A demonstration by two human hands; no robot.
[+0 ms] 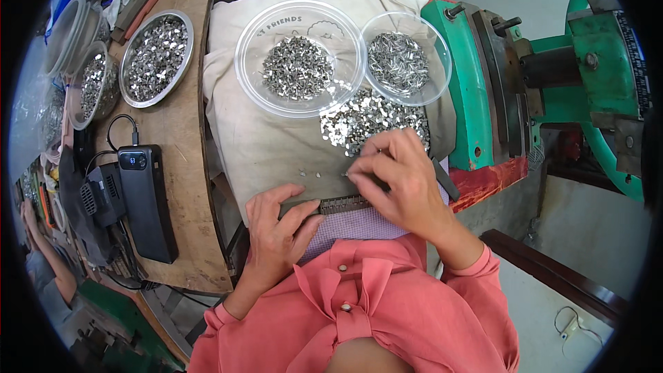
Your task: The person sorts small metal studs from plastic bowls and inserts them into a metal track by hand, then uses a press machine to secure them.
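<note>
A narrow dark metal strip with a row of slots (pixel 345 204) lies across the near edge of the cloth in front of me. The thumb and fingers of my left hand (pixel 276 230) are closed on its left end. My right hand (pixel 402 183) is just above the strip's right part, thumb and forefinger pinched at a tiny shiny metal piece (pixel 347 174). A few loose bits (pixel 318 175) lie on the cloth nearby. Beyond my right hand spreads a heap of small flat metal pieces (pixel 369 119). Behind it stand two clear plastic tubs: a larger one (pixel 248 90) with short metal pieces and a smaller one (pixel 442 62) with thin metal pins.
A green machine (pixel 464 90) stands close on the right, with a dark bar (pixel 445 179) beside my right wrist. On the wooden table (pixel 186 200) at left are a metal bowl of pieces (pixel 128 93), a black power bank (pixel 148 200) and cables. Another person's arm (pixel 52 255) shows far left.
</note>
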